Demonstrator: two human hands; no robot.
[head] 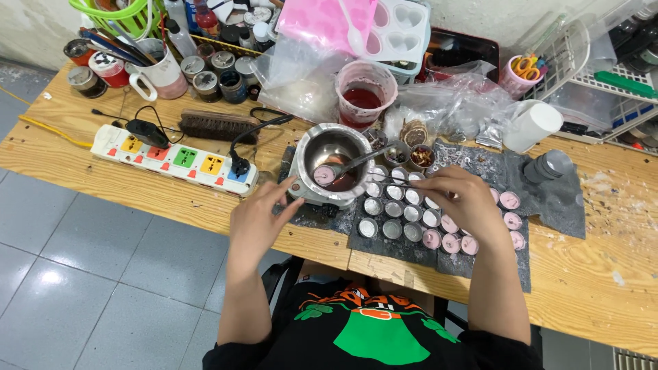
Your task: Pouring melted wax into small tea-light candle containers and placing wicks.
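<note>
the left hand (pixel 257 216) hovers with fingers loosely spread just left of the small metal melting pot (pixel 330 164), its fingertips near the pot's base but whether they touch it cannot be told. a spoon (pixel 343 169) lies in the pot, its bowl filled with pink wax and its handle resting over the right rim. the right hand (pixel 460 197) is over the rows of small round metal cups (pixel 392 209), thumb and forefinger pressed together on a thin dark stick (pixel 394 181) that reaches left across the cups towards the pot. the cups sit on a dark grey mat (pixel 558 199) at the middle of the wooden bench (pixel 103 185); the ones on the left look silvery, those at the right and near the wrist are filled pink.

to the left on the bench lies a white power strip (pixel 175 161) with coloured sockets, and a black plug sits in its right end. beyond it is a wooden brush (pixel 219 125). at the far side, behind the pot, stands a clear plastic cup (pixel 365 92) holding dark red liquid, with a pink and a white heart-shaped mould (pixel 397 27) behind it. a white mug (pixel 161 72) stands far left.
</note>
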